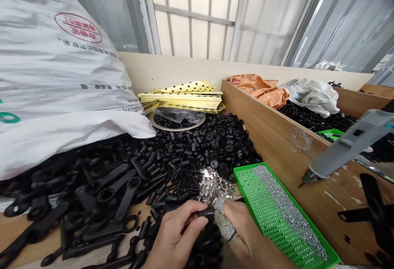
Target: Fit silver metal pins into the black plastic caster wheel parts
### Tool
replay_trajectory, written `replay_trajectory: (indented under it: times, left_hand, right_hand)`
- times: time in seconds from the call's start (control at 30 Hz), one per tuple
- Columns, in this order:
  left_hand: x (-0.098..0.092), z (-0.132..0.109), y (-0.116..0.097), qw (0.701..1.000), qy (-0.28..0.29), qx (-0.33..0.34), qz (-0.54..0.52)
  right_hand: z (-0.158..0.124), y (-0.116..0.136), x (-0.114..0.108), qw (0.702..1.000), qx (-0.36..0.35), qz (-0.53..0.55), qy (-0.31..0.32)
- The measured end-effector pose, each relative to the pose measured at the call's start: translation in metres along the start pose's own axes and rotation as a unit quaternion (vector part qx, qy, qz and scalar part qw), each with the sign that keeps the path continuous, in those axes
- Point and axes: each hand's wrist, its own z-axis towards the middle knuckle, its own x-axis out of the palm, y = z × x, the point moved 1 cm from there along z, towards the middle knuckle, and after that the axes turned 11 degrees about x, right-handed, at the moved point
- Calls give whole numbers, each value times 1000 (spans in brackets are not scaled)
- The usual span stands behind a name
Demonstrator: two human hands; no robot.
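Note:
A short black plastic tube (205,214) is pinched between the thumb and fingers of my left hand (177,232), low in the middle of the view. My right hand (243,230) is closed against the tube's right end, with grey wrapping around its fingers; whatever its fingertips grip is hidden. Just beyond my fingers is a small pile of shiny metal clips (214,185). Black tubes and round caps (212,143) are heaped behind that pile. To the right of my right hand stands a green perforated tray (258,207) with many small silvery metal pieces (286,203) along one side.
Black plastic arms with ring ends (126,195) cover the left side, beneath a big white sack (61,76). A metal-rimmed bowl (178,128) and folded yellow dotted sheets (181,101) lie at the back. A grey electric screwdriver (341,150) rests over the wooden divider (261,125).

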Motion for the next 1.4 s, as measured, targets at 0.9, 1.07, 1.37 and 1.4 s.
replay_trajectory:
  times: [0.9,1.07,1.37,1.4]
  left_hand:
    - [-74,-49,65,973,-52,-34,223]
    - [-84,-47,67,970,-35,2,240]
    - [-73,43,59,962,22,43,267]
    - [-69,52,62,962,27,44,270]
  right_hand:
    - [27,-13,0,983,26,-166,81]
    - [50,-20,-7,964,35,-252,77]
    - [97,-28,8,917,27,-395,40]
    - [102,-28,12,915,22,-401,35]
